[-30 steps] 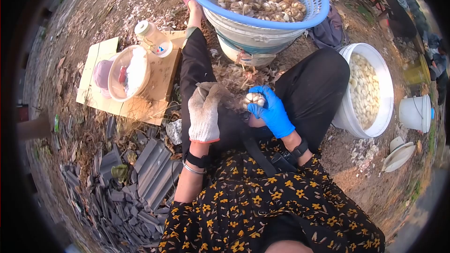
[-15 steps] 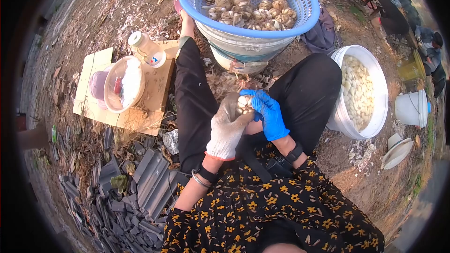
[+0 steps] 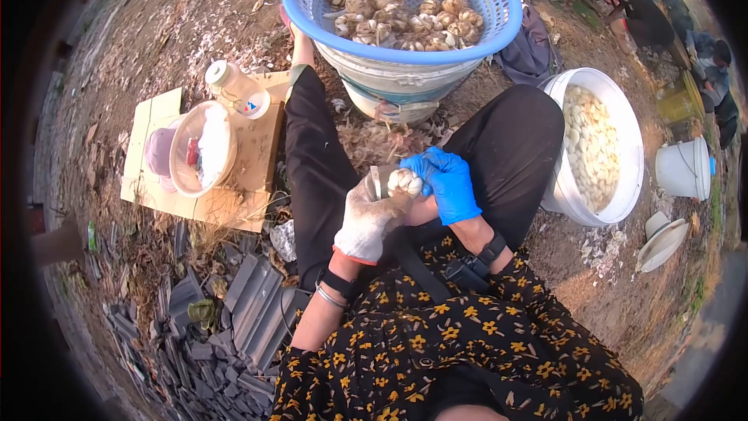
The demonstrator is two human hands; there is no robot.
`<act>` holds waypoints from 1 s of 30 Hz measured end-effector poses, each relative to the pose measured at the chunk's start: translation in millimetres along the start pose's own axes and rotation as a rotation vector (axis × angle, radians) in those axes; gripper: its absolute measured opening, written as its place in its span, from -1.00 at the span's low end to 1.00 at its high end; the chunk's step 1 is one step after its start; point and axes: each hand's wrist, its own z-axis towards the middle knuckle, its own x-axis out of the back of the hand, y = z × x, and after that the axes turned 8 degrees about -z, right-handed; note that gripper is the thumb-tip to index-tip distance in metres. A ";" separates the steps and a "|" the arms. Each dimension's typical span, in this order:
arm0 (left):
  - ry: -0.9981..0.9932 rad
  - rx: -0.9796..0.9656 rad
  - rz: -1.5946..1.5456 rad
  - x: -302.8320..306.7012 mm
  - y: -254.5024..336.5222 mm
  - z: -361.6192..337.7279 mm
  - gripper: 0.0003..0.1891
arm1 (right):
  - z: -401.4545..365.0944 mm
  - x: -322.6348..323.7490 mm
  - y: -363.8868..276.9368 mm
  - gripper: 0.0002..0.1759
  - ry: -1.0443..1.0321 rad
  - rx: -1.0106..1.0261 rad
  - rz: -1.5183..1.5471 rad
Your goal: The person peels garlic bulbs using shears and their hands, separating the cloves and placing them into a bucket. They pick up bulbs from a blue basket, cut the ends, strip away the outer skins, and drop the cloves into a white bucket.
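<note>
My left hand, in a whitish knit glove, is closed round a garlic bulb held above my lap. From the other side my right hand, in a blue glove, presses its closed fingers on the same bulb. A small metallic piece shows at the left fingers; what it is I cannot make out. Beyond my hands, a blue basket of whole garlic bulbs rests on a large white bucket. To the right a white bucket holds peeled cloves.
Cardboard at the left carries a clear jar and a small basket. Broken tiles lie lower left. At right are a lidded pail, a pale hat-like object and another person.
The bulb has turned in my hands and shows a rounder white side. A metallic piece now shows by my left fingers. The view has shifted slightly.
</note>
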 end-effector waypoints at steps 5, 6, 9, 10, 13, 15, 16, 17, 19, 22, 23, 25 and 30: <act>-0.041 0.028 -0.083 -3.1 2.1 1.3 -0.56 | 2.3 -0.3 6.9 -0.88 0.001 0.003 0.107; -0.050 0.028 -0.109 -3.7 3.1 0.3 -0.55 | 2.8 -0.1 8.4 -0.88 -0.009 -0.014 0.127; -0.040 -0.012 -0.073 -1.8 2.9 -0.4 -0.54 | 0.2 -1.2 1.3 -0.81 -0.005 -0.187 0.278; -0.033 -0.034 -0.043 -2.0 3.3 1.2 -0.53 | 0.7 -1.3 -3.8 -0.77 0.003 -0.263 0.342; 0.056 -0.078 -0.089 -8.1 10.1 1.3 -0.49 | 7.3 7.4 7.0 -0.68 0.007 -0.127 0.332; 0.076 -0.086 -0.110 -5.0 11.7 2.1 -0.48 | 0.6 9.6 6.7 -0.68 0.098 0.059 0.090; 0.078 -0.087 -0.106 -2.7 12.5 2.2 -0.48 | -2.9 8.3 3.1 -0.67 0.119 0.139 -0.027; 0.081 -0.088 -0.101 0.0 13.0 1.7 -0.48 | -6.5 5.9 -1.7 -0.66 0.139 0.220 -0.143; 0.059 -0.091 -0.074 7.8 10.3 2.6 -0.51 | -11.7 -2.8 -19.9 -0.70 0.111 0.286 -0.250; 0.028 -0.132 -0.033 11.3 8.0 5.4 -0.51 | -13.6 -4.6 -36.2 -0.75 0.045 0.297 -0.499; 0.020 -0.150 -0.019 11.7 7.0 6.2 -0.50 | -12.5 -6.7 -38.3 -0.76 0.016 0.273 -0.534; 0.042 -0.221 0.028 13.1 -1.4 11.2 -0.49 | -8.7 -7.7 -38.6 -0.79 -0.020 0.278 -0.609; 0.074 -0.210 0.136 13.7 5.0 6.1 -0.52 | 0.4 -7.4 -34.3 -0.83 -0.067 0.319 -0.745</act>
